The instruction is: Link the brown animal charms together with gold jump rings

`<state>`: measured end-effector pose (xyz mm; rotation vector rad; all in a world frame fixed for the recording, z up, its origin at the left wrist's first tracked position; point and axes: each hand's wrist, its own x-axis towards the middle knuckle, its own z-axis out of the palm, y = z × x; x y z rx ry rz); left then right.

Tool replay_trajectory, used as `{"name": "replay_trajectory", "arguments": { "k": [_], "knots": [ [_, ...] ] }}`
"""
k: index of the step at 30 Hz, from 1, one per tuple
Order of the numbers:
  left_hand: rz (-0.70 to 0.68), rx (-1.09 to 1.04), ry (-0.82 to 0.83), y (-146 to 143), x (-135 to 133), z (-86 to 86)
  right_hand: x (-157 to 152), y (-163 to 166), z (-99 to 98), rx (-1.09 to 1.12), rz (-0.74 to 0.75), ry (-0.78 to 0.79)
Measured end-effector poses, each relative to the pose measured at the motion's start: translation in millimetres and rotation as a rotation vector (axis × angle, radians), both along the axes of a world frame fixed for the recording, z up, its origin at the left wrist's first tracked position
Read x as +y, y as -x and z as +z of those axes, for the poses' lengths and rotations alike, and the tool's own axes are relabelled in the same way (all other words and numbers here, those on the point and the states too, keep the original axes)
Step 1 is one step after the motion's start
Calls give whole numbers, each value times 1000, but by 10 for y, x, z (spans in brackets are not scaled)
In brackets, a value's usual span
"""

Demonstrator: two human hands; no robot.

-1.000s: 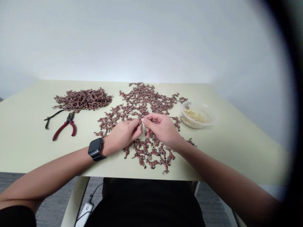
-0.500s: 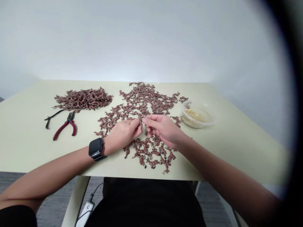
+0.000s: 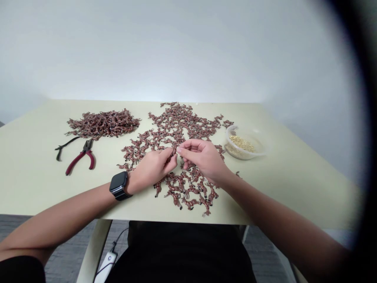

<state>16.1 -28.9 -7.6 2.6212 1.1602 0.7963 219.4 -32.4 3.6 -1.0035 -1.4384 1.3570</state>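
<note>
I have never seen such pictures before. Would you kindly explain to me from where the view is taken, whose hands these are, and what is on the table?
There is no machine here: these are a person's own bare hands, seen from a camera worn on the head, looking forward and down. The left hand, with a dark watch on its wrist, and the right hand meet with fingers pinched; whatever is between them is too small to name surely. On the table lie many small brown figures, spread around and under the hands. Further left are a denser heap, red-handled pliers and a thin dark tool. To the right, a clear bowl holds golden bits.
</note>
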Motion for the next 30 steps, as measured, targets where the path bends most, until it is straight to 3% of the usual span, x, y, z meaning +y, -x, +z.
{"name": "replay_trajectory", "arguments": {
  "k": [4,8,12,16,30],
  "knots": [
    [-16,75,-156,13,23,-22,-30,24,26,26,-2,60],
    [-52,219,-450,31,77,-34,-40,27,71,197,110,308],
    [-52,252,-506,39,111,-36,-9,-5,84,318,227,446],
    [-27,201,-454,38,110,-51,22,-17,32,304,228,398],
    [-5,48,-213,-9,44,-8,-38,48,-29,-6,-24,-22]
  ]
}}
